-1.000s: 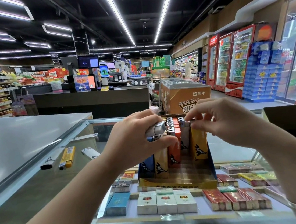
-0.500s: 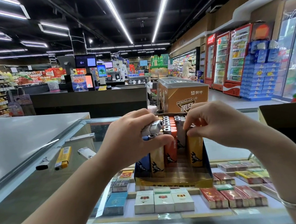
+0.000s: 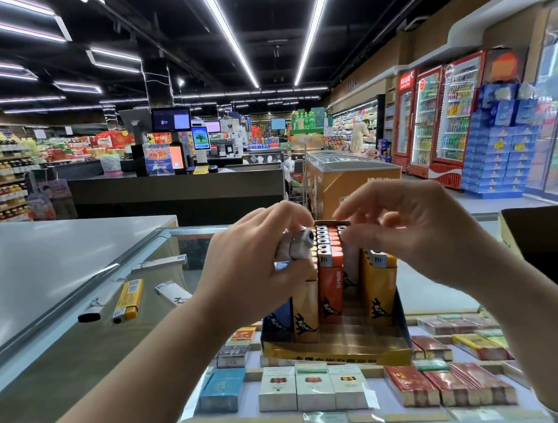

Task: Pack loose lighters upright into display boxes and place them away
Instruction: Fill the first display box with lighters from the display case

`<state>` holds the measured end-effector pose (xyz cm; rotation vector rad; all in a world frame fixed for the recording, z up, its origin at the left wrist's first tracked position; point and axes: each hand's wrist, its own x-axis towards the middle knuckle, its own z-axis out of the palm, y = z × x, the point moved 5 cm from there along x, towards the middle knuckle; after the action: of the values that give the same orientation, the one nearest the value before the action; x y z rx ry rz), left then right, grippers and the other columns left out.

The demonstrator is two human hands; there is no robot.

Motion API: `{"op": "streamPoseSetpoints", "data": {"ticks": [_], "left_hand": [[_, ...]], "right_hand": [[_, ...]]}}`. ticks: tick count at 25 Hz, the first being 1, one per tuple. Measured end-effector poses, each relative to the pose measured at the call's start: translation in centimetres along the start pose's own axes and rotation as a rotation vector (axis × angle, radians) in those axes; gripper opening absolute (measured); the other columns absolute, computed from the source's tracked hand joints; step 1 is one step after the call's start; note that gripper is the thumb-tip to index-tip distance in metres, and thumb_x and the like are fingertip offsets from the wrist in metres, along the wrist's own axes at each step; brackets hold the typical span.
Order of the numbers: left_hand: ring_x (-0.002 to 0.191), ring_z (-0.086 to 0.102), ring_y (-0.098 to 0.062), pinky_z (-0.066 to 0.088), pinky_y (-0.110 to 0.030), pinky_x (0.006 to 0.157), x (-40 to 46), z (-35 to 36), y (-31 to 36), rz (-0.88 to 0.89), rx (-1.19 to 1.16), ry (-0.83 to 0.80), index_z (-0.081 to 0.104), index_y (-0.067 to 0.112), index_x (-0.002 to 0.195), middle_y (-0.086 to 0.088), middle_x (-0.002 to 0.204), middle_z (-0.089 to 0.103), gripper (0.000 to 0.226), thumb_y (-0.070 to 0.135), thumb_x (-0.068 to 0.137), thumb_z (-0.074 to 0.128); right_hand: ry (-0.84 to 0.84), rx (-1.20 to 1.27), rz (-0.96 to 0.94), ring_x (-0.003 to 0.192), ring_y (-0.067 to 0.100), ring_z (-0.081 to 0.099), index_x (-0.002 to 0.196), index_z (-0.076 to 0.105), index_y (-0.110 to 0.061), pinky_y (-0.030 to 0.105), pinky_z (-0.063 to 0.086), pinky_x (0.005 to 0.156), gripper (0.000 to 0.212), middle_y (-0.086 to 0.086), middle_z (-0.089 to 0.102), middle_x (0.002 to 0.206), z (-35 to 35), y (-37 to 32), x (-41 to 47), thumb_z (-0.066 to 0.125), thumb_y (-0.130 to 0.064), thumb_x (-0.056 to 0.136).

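A yellow-and-blue display box [image 3: 334, 355] stands on the glass counter, holding several upright lighters: blue, yellow and a row of orange ones [image 3: 331, 276]. My left hand [image 3: 253, 276] is at the box's left top corner and grips two pale grey lighters [image 3: 296, 245] lying sideways. Just above the box's right side hovers my right hand [image 3: 420, 227], blurred, with loosely bent fingers and nothing visibly in them. Below it a yellow lighter [image 3: 379, 281] stands upright in the right column.
Loose lighters lie on the counter to the left: a white one [image 3: 91, 305], a yellow one [image 3: 129, 300] and two more white ones [image 3: 172, 293], [image 3: 159, 263]. Cigarette packs [image 3: 311, 385] sit under the glass. A dark open carton [image 3: 557, 251] stands at right.
My right hand has let go of the yellow lighter it was pinching into the right column and lifted slightly. My left hand still holds its lighters in the same place.
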<state>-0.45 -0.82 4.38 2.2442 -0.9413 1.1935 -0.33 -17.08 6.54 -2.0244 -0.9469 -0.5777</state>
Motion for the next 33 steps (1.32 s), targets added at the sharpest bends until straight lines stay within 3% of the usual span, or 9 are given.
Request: {"op": "streamPoseSetpoints", "data": {"ticks": [3, 5, 9, 13, 19, 22, 27, 31, 33], "left_hand": [[0.05, 0.033, 0.013, 0.026, -0.012, 0.043, 0.1, 0.0, 0.4, 0.03, 0.001, -0.02, 0.043, 0.025, 0.098, 0.028, 0.06, 0.033, 0.027, 0.033, 0.073, 0.046], [0.048, 0.035, 0.007, 0.032, -0.015, 0.04, 0.0, 0.1, 0.4, 0.056, -0.021, -0.034, 0.04, 0.025, 0.1, 0.026, 0.063, 0.038, 0.027, 0.034, 0.075, 0.046], [0.052, 0.033, 0.016, 0.026, -0.008, 0.045, 0.1, 0.0, 0.6, 0.067, -0.017, -0.002, 0.048, 0.022, 0.098, 0.03, 0.064, 0.034, 0.03, 0.037, 0.073, 0.05], [0.056, 0.041, 0.005, 0.037, -0.017, 0.044, 0.2, 0.1, 0.0, 0.009, 0.019, 0.052, 0.061, 0.018, 0.092, 0.022, 0.07, 0.046, 0.023, 0.034, 0.077, 0.053], [0.096, 0.053, 0.0, 0.046, -0.018, 0.077, -0.4, 2.2, -1.9, -0.168, -0.148, -0.241, 0.058, 0.028, 0.121, 0.014, 0.114, 0.059, 0.06, 0.065, 0.074, 0.049], [0.101, 0.053, 0.001, 0.05, -0.028, 0.083, -0.6, 3.0, -1.9, -0.183, -0.233, -0.379, 0.055, 0.031, 0.122, 0.021, 0.113, 0.056, 0.066, 0.073, 0.07, 0.051], [0.104, 0.053, 0.007, 0.051, -0.03, 0.084, -0.5, 2.8, -1.9, -0.219, -0.335, -0.351, 0.04, 0.051, 0.123, 0.034, 0.109, 0.054, 0.058, 0.068, 0.069, 0.054], [0.086, 0.052, 0.011, 0.046, -0.015, 0.067, -0.6, 3.1, -1.5, -0.167, -0.297, -0.39, 0.053, 0.044, 0.104, 0.041, 0.088, 0.048, 0.031, 0.057, 0.077, 0.057], [0.092, 0.054, 0.009, 0.049, -0.02, 0.075, -0.7, 3.1, -1.7, -0.181, -0.32, -0.38, 0.06, 0.038, 0.105, 0.035, 0.097, 0.054, 0.035, 0.06, 0.077, 0.057]], "right_hand": [[-0.2, 0.235, -0.013, 0.075, 0.03, 0.054, 0.097, 0.069, -0.031, 0.035, 0.049, 0.064, 0.031, -0.006, 0.063, 0.091, 2.0, -0.6, -0.3, 0.073, -0.013, 0.073], [-0.278, 0.183, -0.04, 0.074, 0.024, 0.052, 0.097, 0.069, -0.031, 0.027, 0.046, 0.062, 0.034, -0.012, 0.058, 0.092, 3.4, -0.7, -0.4, 0.07, -0.007, 0.073], [-0.186, 0.19, -0.065, 0.075, 0.014, 0.055, 0.09, 0.071, -0.028, 0.027, 0.048, 0.066, 0.027, -0.011, 0.058, 0.085, 3.6, -1.0, -0.1, 0.073, -0.007, 0.072], [0.015, 0.335, -0.053, 0.07, 0.006, 0.057, 0.082, 0.072, -0.028, 0.019, 0.05, 0.063, 0.017, -0.014, 0.064, 0.076, 1.7, -0.8, 0.1, 0.071, -0.017, 0.069], [0.306, 0.505, 0.095, 0.057, 0.012, 0.054, 0.073, 0.071, -0.021, 0.022, 0.049, 0.053, 0.009, -0.003, 0.065, 0.066, -0.7, 0.9, 0.1, 0.065, -0.018, 0.067], [0.323, 0.569, 0.171, 0.052, 0.014, 0.056, 0.073, 0.07, -0.017, 0.021, 0.05, 0.047, 0.009, 0.002, 0.066, 0.066, -1.1, 1.3, -0.1, 0.063, -0.016, 0.067], [0.291, 0.523, 0.184, 0.047, 0.016, 0.053, 0.077, 0.066, -0.014, 0.021, 0.047, 0.041, 0.008, 0.008, 0.062, 0.066, -0.8, 1.5, -0.1, 0.061, -0.014, 0.07], [0.141, 0.756, 0.236, 0.048, 0.016, 0.057, 0.069, 0.067, -0.013, 0.021, 0.049, 0.043, 0.009, 0.011, 0.07, 0.082, -0.1, 1.9, 0.2, 0.063, -0.006, 0.07], [0.105, 0.916, 0.238, 0.051, 0.016, 0.061, 0.067, 0.07, -0.011, 0.021, 0.053, 0.047, 0.006, 0.011, 0.07, 0.083, -0.1, 2.0, 0.3, 0.068, -0.006, 0.065]]}}
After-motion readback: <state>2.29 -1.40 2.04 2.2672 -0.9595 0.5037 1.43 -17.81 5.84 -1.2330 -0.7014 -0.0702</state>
